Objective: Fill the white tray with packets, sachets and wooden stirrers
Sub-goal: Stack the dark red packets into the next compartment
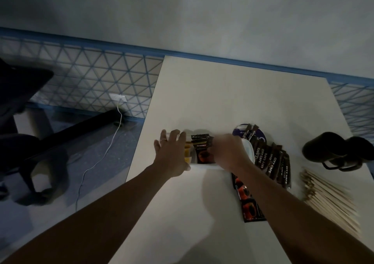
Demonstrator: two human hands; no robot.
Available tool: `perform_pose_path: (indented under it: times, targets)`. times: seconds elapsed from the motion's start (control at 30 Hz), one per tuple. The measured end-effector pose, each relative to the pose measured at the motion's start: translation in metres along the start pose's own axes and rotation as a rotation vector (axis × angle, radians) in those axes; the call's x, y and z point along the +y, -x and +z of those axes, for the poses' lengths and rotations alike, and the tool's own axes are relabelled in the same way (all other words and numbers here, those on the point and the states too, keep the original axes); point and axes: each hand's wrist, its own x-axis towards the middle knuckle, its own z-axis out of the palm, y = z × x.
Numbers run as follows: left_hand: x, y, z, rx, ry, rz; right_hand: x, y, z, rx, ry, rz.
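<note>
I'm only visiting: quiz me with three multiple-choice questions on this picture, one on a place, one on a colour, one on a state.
1. Where do the stirrers lie?
A in the tray
B on the table, right of the sachets
C in the left hand

2. What colour are the packets in the tray?
A pink
B green
C mostly black

3. How is the left hand?
A a fist
B fingers spread, over the tray's left end
C gripping a stirrer

Answers: 1 B, the stirrers lie by the table's right edge, past the sachets. 2 C, dark wrappers show in the tray. 3 B, its straight fingers fan out and hold nothing.
</note>
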Motion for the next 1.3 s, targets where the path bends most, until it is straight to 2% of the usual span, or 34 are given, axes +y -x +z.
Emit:
perform_pose_path:
  times: [0.3, 0.5, 0.73, 0.83, 1.03, 1.3]
  targets:
    - [-0.001, -0.004, 0.001, 0.003, 0.035, -0.005, 0.008, -0.005, -0.001, -0.016, -0.065, 0.004]
    - [-0.002, -0.006, 0.001, -0.002, 0.027, -0.007, 0.016, -0.003, 0.01, 0.002, 0.044, -0.085]
    - [-0.003, -0.005, 0.001, 0.003, 0.037, -0.006, 0.016, 0.003, 0.002, 0.145, -0.021, -0.164]
    - [-0.003, -0.005, 0.001, 0.001, 0.043, -0.009, 0.012, 0.001, -0.006, 0.136, 0.113, -0.19]
    - [-0.002, -0.004, 0.0, -0.006, 0.057, -0.017, -0.007, -0.002, -0.004, 0.0, 0.368, -0.337]
    - [-0.003, -0.004, 0.0, 0.001, 0.042, -0.007, 0.01, 0.002, 0.018, 0.06, 0.147, -0.401]
